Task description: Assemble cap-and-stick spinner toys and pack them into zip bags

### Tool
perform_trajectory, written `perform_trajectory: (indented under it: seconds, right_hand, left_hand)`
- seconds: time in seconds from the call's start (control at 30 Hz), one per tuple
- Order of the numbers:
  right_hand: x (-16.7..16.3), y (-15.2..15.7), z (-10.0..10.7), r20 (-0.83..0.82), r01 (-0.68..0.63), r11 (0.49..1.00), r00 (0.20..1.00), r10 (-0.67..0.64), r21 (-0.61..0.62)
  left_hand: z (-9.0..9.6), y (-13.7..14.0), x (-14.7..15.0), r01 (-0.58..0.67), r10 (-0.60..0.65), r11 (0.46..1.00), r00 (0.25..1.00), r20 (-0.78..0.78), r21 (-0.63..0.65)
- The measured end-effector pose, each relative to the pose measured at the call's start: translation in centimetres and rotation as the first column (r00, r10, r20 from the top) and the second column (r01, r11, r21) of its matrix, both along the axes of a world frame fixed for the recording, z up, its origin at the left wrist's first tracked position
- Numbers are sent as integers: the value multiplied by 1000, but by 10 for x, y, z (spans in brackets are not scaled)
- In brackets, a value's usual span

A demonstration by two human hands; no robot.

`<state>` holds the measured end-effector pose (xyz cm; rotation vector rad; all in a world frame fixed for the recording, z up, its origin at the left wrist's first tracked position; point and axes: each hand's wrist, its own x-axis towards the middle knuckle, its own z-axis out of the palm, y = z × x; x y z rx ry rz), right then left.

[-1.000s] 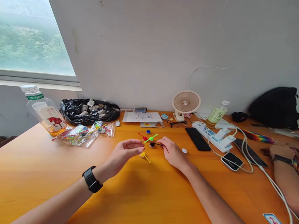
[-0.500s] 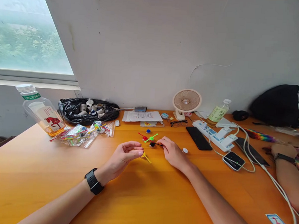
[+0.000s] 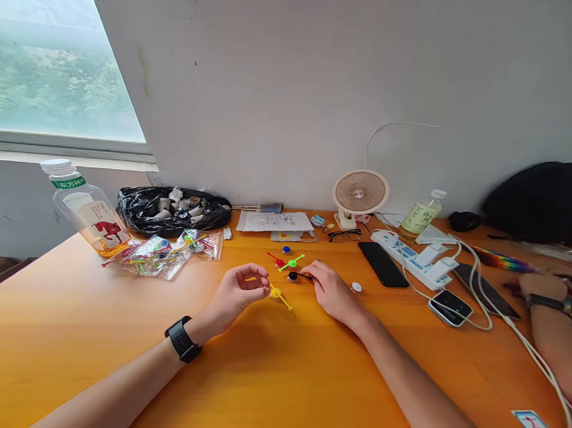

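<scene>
My left hand (image 3: 241, 291) is closed in a pinch, its fingertips at the left end of a yellow arrow spinner (image 3: 275, 293); that end is hidden by the fingers. With my right hand (image 3: 334, 289) I pinch the thin arm of a black arrow spinner (image 3: 293, 276), whose round hub lies to the left of my fingers. Just behind it, a green arrow spinner (image 3: 292, 263) and a red arrow spinner (image 3: 279, 263) overlap. A small blue round piece (image 3: 286, 250) sits farther back. Beside my right wrist lies a white round piece (image 3: 356, 287).
Clear bags of colourful parts (image 3: 159, 258) and a large bottle (image 3: 89, 213) stand left, before a black plastic bag (image 3: 128, 209). A fan (image 3: 361, 192), glasses (image 3: 345, 235), phone (image 3: 383, 265), power strip (image 3: 403, 255) and cables are at right. Another person's arm (image 3: 555, 337) rests far right.
My left hand has drawn slightly left, uncovering more of the yellow arrow spinner. My right hand stays at the black one. The whole view has shifted a little.
</scene>
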<state>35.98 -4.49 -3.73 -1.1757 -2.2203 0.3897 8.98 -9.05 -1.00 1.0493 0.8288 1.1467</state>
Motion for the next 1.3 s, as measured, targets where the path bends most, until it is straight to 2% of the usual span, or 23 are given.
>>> perform_trajectory:
  seconds: [0.2, 0.43, 0.57, 0.8, 0.87, 0.97, 1.07, 1.17, 1.23, 1.3]
  right_hand:
    - [0, 0, -1, 5, 0, 1000, 1000, 0, -1]
    - [1, -1, 1, 14, -2, 1000, 1000, 2, -10]
    - [1, -1, 1, 5, -5, 1000, 1000, 5, -17]
    - [0, -3, 4, 6, -7, 999, 1000, 7, -34]
    - [1, -3, 3, 11, -10, 999, 1000, 10, -30]
    - [1, -3, 2, 12, -13, 1000, 1000, 13, -19]
    - [2, -2, 1, 2, -16, 1000, 1000, 16, -13]
    - [2, 0, 0, -7, -19, 1000, 1000, 18, -21]
    - [2, 0, -1, -18, -15, 1000, 1000, 15, -23]
    - [2, 0, -2, -30, -8, 1000, 1000, 7, -19]
  left_hand:
    - [-3, 5, -3, 39, -37, 999, 997, -74, 27]
    - [0, 5, -4, 20, -21, 1000, 992, -122, -7]
    - [-1, 5, -4, 25, -21, 999, 988, -153, 22]
    - [-12, 12, -9, -117, 162, 974, 958, -238, 194]
    - [-15, 14, -10, -114, 172, 965, 955, -240, 235]
    - [-15, 13, -9, -54, 130, 959, 956, -264, 277]
    - [-10, 6, -7, 19, 142, 925, 909, -392, 379]
    - [-4, -2, -5, 217, 127, 842, 811, -572, 494]
    - [-3, -6, -4, 352, 89, 777, 759, -645, 521]
    - [-5, -6, -3, 413, 91, 733, 728, -679, 540]
